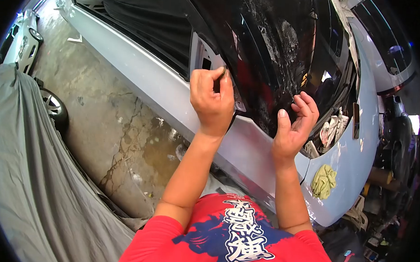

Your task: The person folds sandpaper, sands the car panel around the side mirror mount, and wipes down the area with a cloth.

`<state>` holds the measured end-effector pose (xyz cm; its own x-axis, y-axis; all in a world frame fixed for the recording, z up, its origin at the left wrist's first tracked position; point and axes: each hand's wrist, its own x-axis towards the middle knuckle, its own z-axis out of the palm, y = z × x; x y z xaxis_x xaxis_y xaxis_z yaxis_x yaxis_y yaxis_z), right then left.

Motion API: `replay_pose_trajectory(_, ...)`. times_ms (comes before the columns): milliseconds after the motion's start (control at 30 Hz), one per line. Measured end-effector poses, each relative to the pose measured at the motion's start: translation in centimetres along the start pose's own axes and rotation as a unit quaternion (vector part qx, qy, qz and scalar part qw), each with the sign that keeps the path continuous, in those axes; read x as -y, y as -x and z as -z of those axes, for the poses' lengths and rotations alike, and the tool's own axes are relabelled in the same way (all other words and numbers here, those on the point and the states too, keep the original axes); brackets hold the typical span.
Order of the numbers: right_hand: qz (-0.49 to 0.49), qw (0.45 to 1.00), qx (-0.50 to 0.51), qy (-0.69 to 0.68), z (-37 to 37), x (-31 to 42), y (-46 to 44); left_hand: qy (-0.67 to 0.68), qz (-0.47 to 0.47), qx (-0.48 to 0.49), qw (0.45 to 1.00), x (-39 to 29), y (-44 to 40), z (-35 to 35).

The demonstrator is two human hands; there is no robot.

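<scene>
My left hand is closed in a pinch, thumb against fingertip, in front of the triangular front corner of the car's side window. Something small and dark shows at its fingertips; I cannot make out what. My right hand holds nothing, its fingers apart and loosely curved, over the lower edge of the dark windshield. Whitish smears mark that glass. Below both hands runs the car's pale fender, and the door stretches off to the upper left.
A yellow-green cloth lies on the bonnet. Near the windshield base are whitish crumpled cloths and a dark flat object. On the left, a grey sheet drapes another vehicle beside a wheel. The concrete floor is cracked and stained.
</scene>
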<state>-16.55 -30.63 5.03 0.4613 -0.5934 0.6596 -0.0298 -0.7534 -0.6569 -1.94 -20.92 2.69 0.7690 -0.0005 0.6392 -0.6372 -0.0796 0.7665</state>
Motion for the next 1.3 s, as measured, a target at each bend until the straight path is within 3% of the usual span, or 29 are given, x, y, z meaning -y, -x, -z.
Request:
replay_pose_trajectory(100, 0.002, 1.000, -0.001, -0.005, 0.0, -0.1, 0.0, -0.009, -0.045, -0.008, 0.999, 0.2, 0.2, 0.2)
replay_pose_trajectory(300, -0.003, 1.000, -0.001, -0.002, 0.1, -0.2, 0.2, 0.001, -0.002, -0.012, 1.000, 0.3, 0.0, -0.3)
replay_pose_trajectory(367, 0.001, 1.000, -0.005, -0.006, 0.0, -0.4, -0.2, -0.024, -0.041, -0.018, 0.999, 0.6, 0.5, -0.3)
replay_pose_trajectory(500, -0.005, 1.000, -0.001, -0.012, 0.0, -0.3, -0.1, 0.020, 0.016, -0.019, 1.000, -0.1, -0.5, -0.6)
replay_pose_trajectory(600, -0.002, 1.000, 0.001, -0.010, 0.2, -0.4, 0.0, -0.013, -0.028, -0.009, 0.999, 0.5, 0.8, -0.2)
replay_pose_trajectory(767, -0.002, 1.000, 0.005, -0.007, 0.1, -0.2, 0.0, 0.021, 0.019, -0.014, 1.000, -0.1, -0.3, -0.3)
replay_pose_trajectory(867, -0.003, 1.000, -0.001, -0.017, 0.0, -0.4, -0.2, -0.014, -0.028, -0.004, 0.999, 0.8, 1.1, 0.0)
replay_pose_trajectory(1033, 0.001, 1.000, 0.001, -0.017, 0.3, -0.3, 0.0, 0.019, 0.017, -0.014, 1.000, -0.2, -0.3, -0.4)
replay_pose_trajectory(1133, 0.002, 1.000, -0.002, -0.014, 0.2, -0.5, 0.1, -0.016, -0.023, -0.007, 1.000, 0.4, 0.4, 0.0)
replay_pose_trajectory(1300, -0.005, 1.000, -0.002, -0.011, 0.3, -0.3, 0.1, 0.020, 0.015, -0.015, 1.000, -0.4, -0.3, -0.3)
